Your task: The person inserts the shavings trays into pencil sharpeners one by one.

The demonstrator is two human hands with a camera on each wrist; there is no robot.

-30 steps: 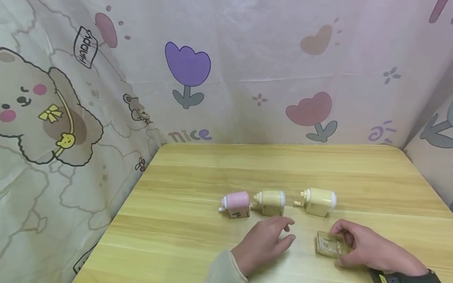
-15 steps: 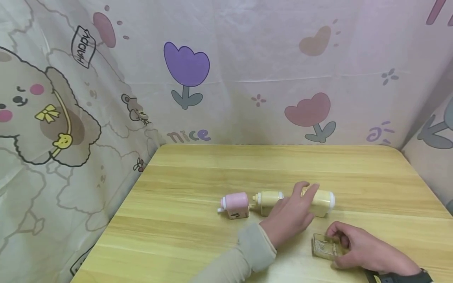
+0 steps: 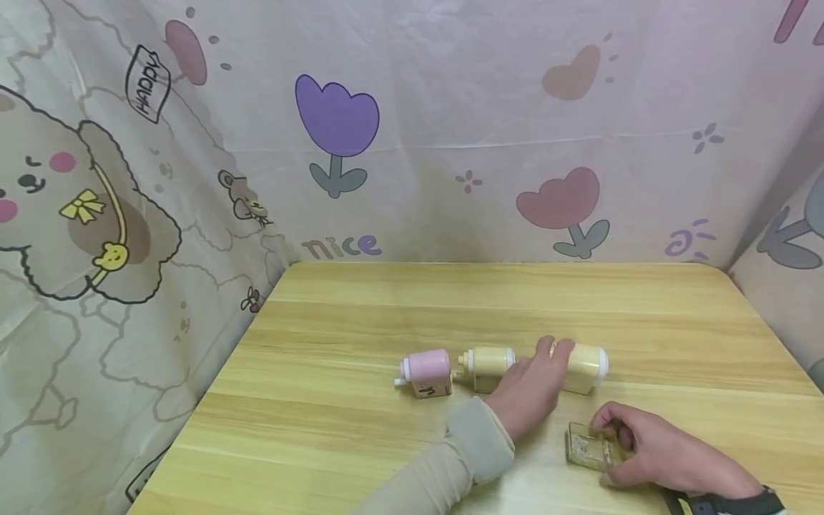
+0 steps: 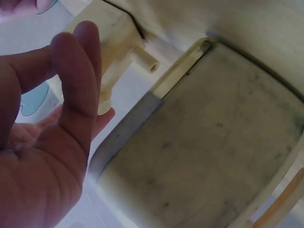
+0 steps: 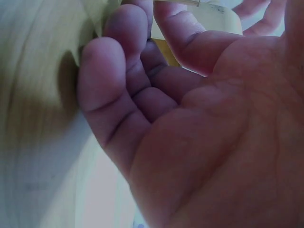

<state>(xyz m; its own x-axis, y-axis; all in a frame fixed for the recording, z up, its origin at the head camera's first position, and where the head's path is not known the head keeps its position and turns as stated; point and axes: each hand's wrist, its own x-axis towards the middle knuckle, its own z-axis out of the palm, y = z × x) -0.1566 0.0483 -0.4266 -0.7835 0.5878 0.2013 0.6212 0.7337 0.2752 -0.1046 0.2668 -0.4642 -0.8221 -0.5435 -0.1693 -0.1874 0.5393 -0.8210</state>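
Note:
Over the crank end of the right-hand yellow pencil sharpener [image 3: 584,366], my left hand [image 3: 531,390] curls its fingers and grips it. Part of that sharpener, with its small crank knob [image 4: 145,59], shows behind the fingers in the left wrist view. My right hand [image 3: 656,452] pinches a clear shavings drawer [image 3: 587,445] at its right end, low over the table, in front of the sharpener. Close to my left wrist camera is the back of the middle yellow sharpener [image 4: 213,137]. In the right wrist view, the right fingers are bent and mostly hide what they hold.
The middle yellow sharpener [image 3: 492,360] stands left of my left hand, and a pink sharpener [image 3: 430,368] stands farther left. Both rest on the wooden table [image 3: 360,307]. A printed curtain [image 3: 438,107] hangs behind the table and along its sides.
My left hand has moved right and away from me, from in front of the middle sharpener onto the right one, and its fingers have closed in. My right hand keeps the drawer nearly in place.

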